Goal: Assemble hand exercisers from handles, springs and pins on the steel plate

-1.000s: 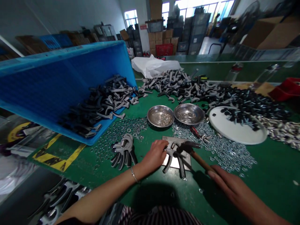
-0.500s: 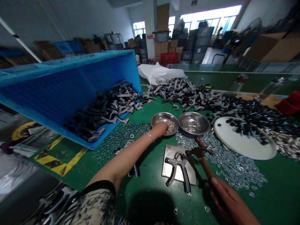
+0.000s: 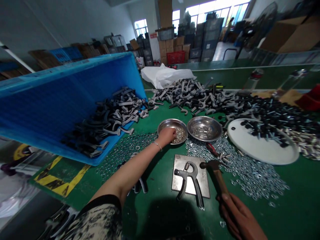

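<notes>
My left hand [image 3: 166,135] reaches into the left steel bowl [image 3: 167,124], fingers curled over the small metal parts [image 3: 180,134] in it; what they pinch is too small to name. My right hand [image 3: 237,216] is wrapped round the wooden handle of a hammer [image 3: 217,175], whose head hovers by the right edge of a square metal plate [image 3: 200,185]. A grey hand-grip exerciser [image 3: 189,178] lies on that plate. A second steel bowl [image 3: 205,128] sits to the right of the first.
A tilted blue crate [image 3: 62,96] of grey and black handles stands at the left. More handles [image 3: 192,95] are heaped at the back, black knobs on a white round board [image 3: 262,146] at the right. Loose washers [image 3: 247,173] cover the green table. Finished grippers [image 3: 138,185] lie under my left forearm.
My left hand left the exerciser on the plate and reached up into the left bowl. The hammer head has drawn back to the plate's right edge.
</notes>
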Available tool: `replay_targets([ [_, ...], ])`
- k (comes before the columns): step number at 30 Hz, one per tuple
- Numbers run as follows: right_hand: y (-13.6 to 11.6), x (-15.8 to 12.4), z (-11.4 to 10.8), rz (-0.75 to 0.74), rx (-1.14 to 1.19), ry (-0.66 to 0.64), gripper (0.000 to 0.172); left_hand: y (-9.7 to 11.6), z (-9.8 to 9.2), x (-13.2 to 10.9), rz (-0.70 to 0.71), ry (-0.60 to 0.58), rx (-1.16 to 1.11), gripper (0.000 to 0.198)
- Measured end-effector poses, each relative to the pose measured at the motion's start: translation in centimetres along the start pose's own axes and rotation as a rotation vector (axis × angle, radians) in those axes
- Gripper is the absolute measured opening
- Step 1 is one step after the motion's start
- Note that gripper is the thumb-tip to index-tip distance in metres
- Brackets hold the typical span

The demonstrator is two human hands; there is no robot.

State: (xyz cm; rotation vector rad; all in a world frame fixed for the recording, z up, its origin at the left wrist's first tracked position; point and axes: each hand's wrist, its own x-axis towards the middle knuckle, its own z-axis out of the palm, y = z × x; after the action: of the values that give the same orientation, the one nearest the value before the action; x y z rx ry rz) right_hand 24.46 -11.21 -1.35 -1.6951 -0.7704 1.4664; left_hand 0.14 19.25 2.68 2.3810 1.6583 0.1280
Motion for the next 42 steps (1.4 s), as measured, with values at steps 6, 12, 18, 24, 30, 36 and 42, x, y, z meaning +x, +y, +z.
replay_targets([
  [6, 0.2, -0.3, 0.6, 0.018, 0.124, -0.011, 0.045, 0.4, -1.2, -1.1, 0.022, 0.077, -0.057, 0.027],
  [12, -0.2, -0.4, 0.7, 0.002, 0.090, -0.009, 0.046, 4.4, -0.1, -8.1, 0.276, -0.028, -0.185, 0.022],
  [18, -0.1, -0.4, 0.6, -0.038, 0.067, -0.017, 0.044, 5.8, 2.3, -11.1, 0.414, -0.010, -0.075, 0.024],
  [24, 0.3, -0.3, 0.2, -0.072, 0.054, -0.058, 0.043, 6.0, 2.6, -10.8, 0.412, -0.013, 0.010, 0.023],
  [30, 0.6, -0.1, 0.0, -0.074, 0.036, -0.056, 0.042, 6.9, 2.2, -11.4, 0.398, -0.001, 0.117, 0.022],
  [36, 0.7, -0.2, 0.2, -0.118, 0.012, -0.080, 0.041, 7.8, 3.3, -12.0, 0.545, 0.091, 0.307, 0.018],
  [42, -1.7, -0.8, -1.1, -0.184, -0.223, -0.029, 0.044, 7.4, 3.6, -13.2, 0.371, 0.111, 0.221, 0.028],
])
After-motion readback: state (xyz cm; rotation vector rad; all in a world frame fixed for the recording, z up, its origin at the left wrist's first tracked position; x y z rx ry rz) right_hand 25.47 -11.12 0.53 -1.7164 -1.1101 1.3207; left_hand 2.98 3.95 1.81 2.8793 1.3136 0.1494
